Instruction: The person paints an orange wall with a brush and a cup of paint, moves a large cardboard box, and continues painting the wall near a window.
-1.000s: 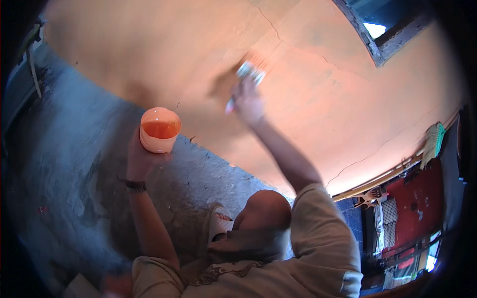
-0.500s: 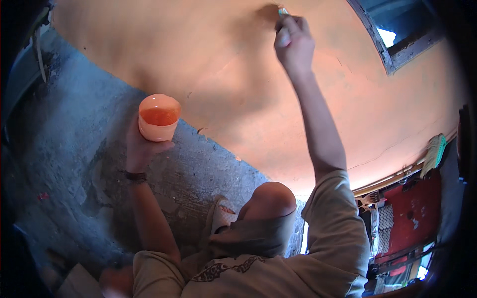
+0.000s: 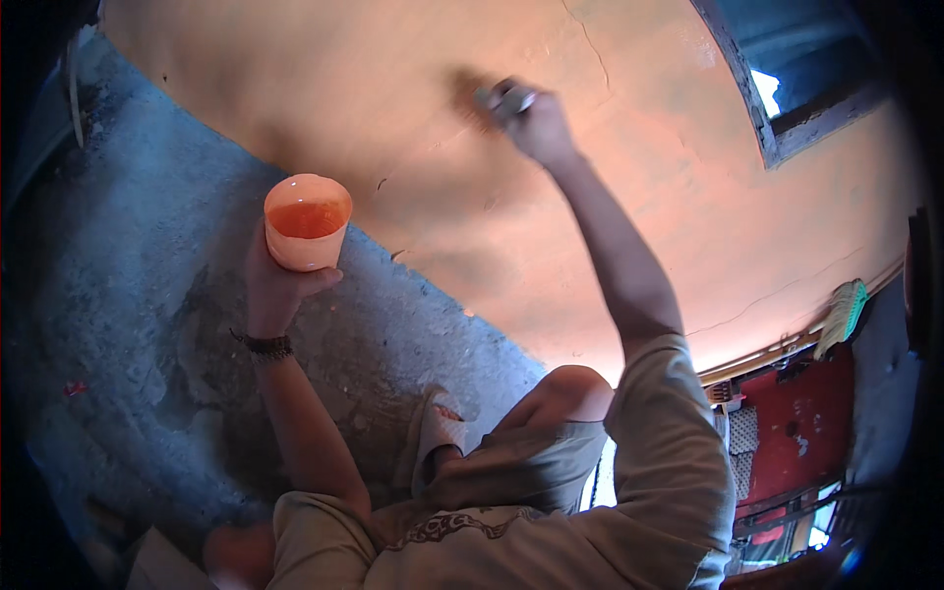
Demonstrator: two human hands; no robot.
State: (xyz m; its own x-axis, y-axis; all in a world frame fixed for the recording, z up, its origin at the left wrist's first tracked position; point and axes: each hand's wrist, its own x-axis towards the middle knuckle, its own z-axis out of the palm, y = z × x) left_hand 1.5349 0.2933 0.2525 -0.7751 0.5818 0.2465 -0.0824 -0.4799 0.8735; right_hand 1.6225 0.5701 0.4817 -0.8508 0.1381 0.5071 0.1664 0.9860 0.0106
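My left hand [image 3: 278, 285] is closed around a pale orange plastic cup [image 3: 307, 254], over the grey floor and close to the wall's foot. Orange paint [image 3: 309, 219] fills part of the cup, which tilts so that its inside shows. At arm's length, my right hand [image 3: 536, 120] grips a small paintbrush [image 3: 485, 96] against the orange wall [image 3: 639, 216]. Motion blurs the brush, and my fingers cover most of it. A dark shadow falls on the wall beside its tip.
A wooden-framed window [image 3: 772, 143] is set in the wall at the upper right. Along the right side are a green-and-cream broom head [image 3: 844, 315] and a red panel [image 3: 801, 423]. My bent knee [image 3: 580, 393] and sandalled foot [image 3: 444, 433] are below the wall. Fine cracks run across the wall.
My right hand has swept the brush down and to the left along the wall. The cup in my left hand has shifted slightly left and up.
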